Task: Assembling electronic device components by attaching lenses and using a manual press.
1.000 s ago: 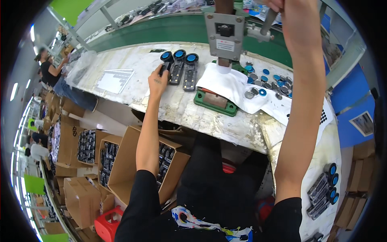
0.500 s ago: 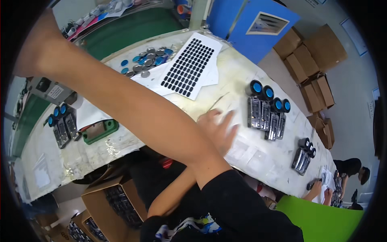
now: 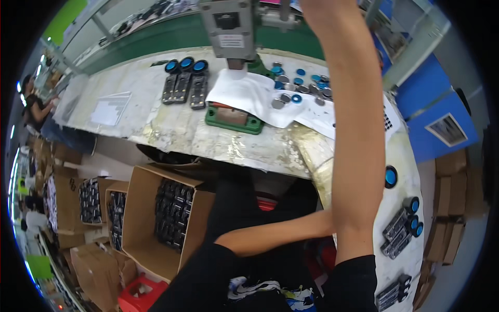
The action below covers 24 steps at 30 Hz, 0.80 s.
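Note:
My right forearm [image 3: 358, 130] rises steeply across the table, its wrist reaching the upper edge beside the grey bench press [image 3: 228, 26]; the fingers there are cut off. Behind it passes my left forearm [image 3: 280, 232], and that hand is hidden by the right arm. Beneath the press, a white sheet [image 3: 244, 91] drapes over a green metal base [image 3: 234, 120]. Loose blue and silver discs [image 3: 306, 86] lie between the press and my right arm. A round black head with a blue face [image 3: 391, 177] lies just right of that arm.
Three dark devices with blue round ends [image 3: 184, 86] lie left of the press; more devices [image 3: 400, 231] sit along the right side. Below the table's front edge stand an open carton [image 3: 138, 229] full of dark parts and a red stool [image 3: 140, 294]. Blue panels [image 3: 442, 114] stand far right.
My view has swung left, bringing the press and the cartons into fuller sight. My right arm now points nearly straight up the picture; my left hand has gone out of sight behind it.

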Each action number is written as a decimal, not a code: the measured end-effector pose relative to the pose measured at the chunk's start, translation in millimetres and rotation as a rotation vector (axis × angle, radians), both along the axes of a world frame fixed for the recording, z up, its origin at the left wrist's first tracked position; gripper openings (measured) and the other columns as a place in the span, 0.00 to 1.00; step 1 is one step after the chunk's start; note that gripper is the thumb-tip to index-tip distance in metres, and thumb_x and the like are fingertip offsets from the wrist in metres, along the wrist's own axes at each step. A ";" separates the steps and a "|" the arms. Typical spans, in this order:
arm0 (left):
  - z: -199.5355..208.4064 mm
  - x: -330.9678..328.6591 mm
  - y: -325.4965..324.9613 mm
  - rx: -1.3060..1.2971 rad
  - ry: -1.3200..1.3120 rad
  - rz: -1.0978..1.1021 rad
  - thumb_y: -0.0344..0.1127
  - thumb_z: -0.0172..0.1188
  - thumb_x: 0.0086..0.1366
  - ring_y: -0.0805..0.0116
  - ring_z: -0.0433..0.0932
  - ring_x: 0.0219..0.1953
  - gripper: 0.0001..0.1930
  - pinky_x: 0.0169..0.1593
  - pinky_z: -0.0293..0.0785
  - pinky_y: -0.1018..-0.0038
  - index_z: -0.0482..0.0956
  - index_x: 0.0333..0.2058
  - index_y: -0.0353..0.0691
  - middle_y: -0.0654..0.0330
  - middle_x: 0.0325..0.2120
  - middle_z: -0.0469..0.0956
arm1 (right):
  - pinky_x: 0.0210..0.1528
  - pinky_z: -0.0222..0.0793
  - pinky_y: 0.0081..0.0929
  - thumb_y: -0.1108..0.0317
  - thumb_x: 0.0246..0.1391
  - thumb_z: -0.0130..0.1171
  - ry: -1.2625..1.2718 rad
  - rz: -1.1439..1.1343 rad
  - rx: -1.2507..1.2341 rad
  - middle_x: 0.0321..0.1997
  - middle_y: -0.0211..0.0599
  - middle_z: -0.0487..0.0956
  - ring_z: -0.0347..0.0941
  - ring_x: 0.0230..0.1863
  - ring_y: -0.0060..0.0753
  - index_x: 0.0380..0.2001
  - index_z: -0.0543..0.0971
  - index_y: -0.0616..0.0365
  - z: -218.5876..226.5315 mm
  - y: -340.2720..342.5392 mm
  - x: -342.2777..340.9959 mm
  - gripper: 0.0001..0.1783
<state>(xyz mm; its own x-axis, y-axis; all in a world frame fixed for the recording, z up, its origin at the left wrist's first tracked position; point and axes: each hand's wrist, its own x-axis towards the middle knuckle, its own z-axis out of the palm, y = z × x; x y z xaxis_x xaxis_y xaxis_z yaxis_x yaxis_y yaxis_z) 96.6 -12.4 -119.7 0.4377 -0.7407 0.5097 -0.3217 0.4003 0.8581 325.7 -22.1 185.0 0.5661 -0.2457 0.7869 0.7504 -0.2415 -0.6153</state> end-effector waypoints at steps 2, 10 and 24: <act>42.6 59.5 42.9 0.295 -0.122 0.214 0.32 0.57 0.60 0.44 0.74 0.49 0.21 0.51 0.72 0.54 0.73 0.53 0.37 0.45 0.53 0.70 | 0.20 0.48 0.20 0.56 0.55 0.57 0.025 0.040 0.027 0.13 0.17 0.62 0.54 0.17 0.13 0.14 0.71 0.53 -2.0 5.8 -2.5 0.19; 86.9 179.5 169.5 0.507 -0.465 0.886 0.27 0.55 0.60 0.40 0.77 0.42 0.21 0.46 0.75 0.60 0.76 0.53 0.42 0.37 0.51 0.71 | 0.19 0.44 0.18 0.56 0.55 0.58 -0.025 0.141 0.063 0.14 0.17 0.61 0.52 0.16 0.11 0.18 0.71 0.55 -0.7 5.7 3.3 0.18; 80.5 233.6 172.8 0.588 -0.510 0.925 0.34 0.58 0.60 0.39 0.74 0.49 0.23 0.48 0.75 0.56 0.74 0.55 0.40 0.34 0.52 0.71 | 0.24 0.46 0.18 0.50 0.53 0.58 -0.098 0.043 -0.047 0.14 0.17 0.59 0.51 0.18 0.13 0.20 0.70 0.55 -3.0 4.5 -0.6 0.20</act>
